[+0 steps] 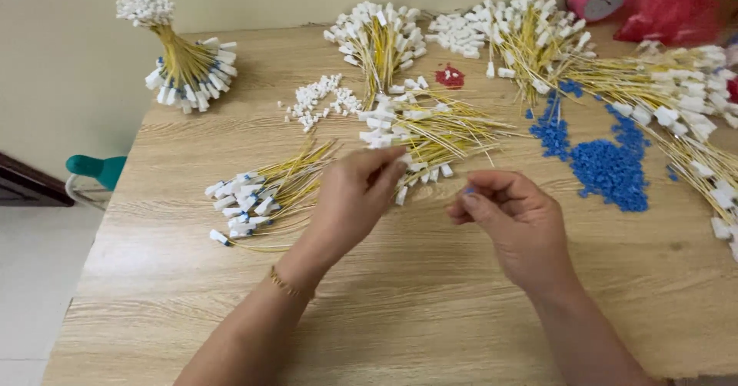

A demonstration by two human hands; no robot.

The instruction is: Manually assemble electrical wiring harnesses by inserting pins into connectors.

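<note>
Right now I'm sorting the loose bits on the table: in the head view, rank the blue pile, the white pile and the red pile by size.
1. Blue pile, largest.
2. White pile, more scattered and farther from the camera.
3. Red pile, clearly smallest.

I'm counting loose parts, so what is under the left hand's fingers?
The left hand covers the near ends of a yellow wire bundle; white connectors poke out beside its fingertips. Whatever lies beneath the palm is hidden.
</note>
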